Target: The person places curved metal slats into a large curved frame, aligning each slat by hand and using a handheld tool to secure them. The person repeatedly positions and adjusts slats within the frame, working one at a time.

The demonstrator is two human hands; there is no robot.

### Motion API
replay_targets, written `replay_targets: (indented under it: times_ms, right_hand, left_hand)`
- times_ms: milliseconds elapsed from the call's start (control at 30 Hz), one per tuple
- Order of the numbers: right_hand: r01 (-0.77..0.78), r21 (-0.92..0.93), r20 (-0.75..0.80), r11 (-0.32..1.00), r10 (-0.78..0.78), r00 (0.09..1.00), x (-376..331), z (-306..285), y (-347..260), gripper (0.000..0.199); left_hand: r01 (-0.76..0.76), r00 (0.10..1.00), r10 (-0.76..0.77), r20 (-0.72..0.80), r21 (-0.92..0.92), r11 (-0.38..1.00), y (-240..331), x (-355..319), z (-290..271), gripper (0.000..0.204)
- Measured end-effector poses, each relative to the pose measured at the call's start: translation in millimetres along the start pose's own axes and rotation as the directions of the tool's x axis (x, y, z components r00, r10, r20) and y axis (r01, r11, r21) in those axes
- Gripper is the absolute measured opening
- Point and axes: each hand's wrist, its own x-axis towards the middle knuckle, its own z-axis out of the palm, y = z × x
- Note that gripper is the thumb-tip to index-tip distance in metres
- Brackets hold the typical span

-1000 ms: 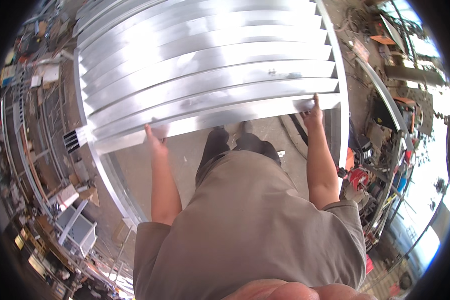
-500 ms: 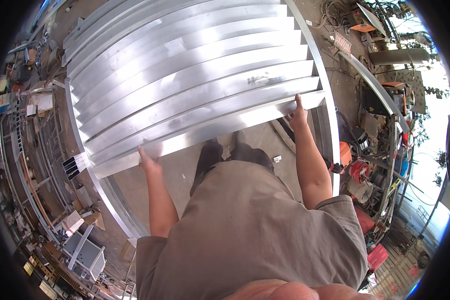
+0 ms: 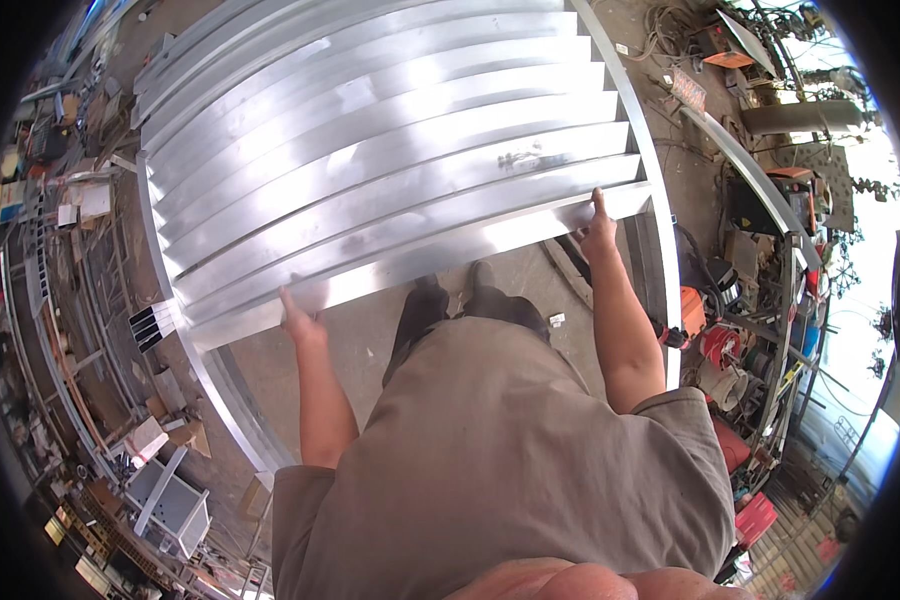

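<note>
A large metal frame (image 3: 667, 250) holds your row of overlapping silvery slats (image 3: 390, 130). At your right stands a cluttered rack (image 3: 770, 338). The nearest slat (image 3: 410, 268) spans the frame; your left hand (image 3: 303, 322) and right hand (image 3: 598, 230) grip it near opposite ends, thumbs on top. The rack holds a red reel (image 3: 718, 345).

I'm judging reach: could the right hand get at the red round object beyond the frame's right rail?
Probably not: the right hand holds the near metal bar, and the right rail lies between hand and red round object.
</note>
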Motion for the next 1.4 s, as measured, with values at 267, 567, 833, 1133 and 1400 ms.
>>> replay_targets:
  times_ms: [267, 567, 833, 1133, 1400]
  right_hand:
    - [-0.034, 0.061, 0.037, 0.998, 0.032, 0.999, -8, 1, -5, 0.08]
    - [-0.055, 0.043, 0.024, 0.998, 0.054, 0.998, -4, 1, -4, 0.085]
    - [-0.069, 0.041, 0.035, 0.997, 0.067, 0.997, -2, -1, -2, 0.094]
    - [-0.065, -0.023, 0.047, 0.998, 0.066, 0.997, -2, 0, -1, 0.091]
    - [-0.066, 0.006, 0.067, 0.998, 0.066, 0.996, 0, -1, -1, 0.088]
  left_hand:
    - [0.017, 0.999, -0.017, -0.032, 0.003, 1.0, 0, -1, 1, 0.09]
    - [0.001, 0.998, 0.0, -0.064, 0.01, 1.0, -2, 1, 3, 0.089]
    - [-0.008, 1.0, 0.008, 0.002, 0.019, 1.0, -1, 1, 2, 0.089]
    - [0.004, 0.999, -0.002, -0.041, 0.064, 0.998, 7, -18, 8, 0.098]
    - [0.005, 0.996, -0.003, -0.085, 0.022, 1.0, 3, -9, 6, 0.105]
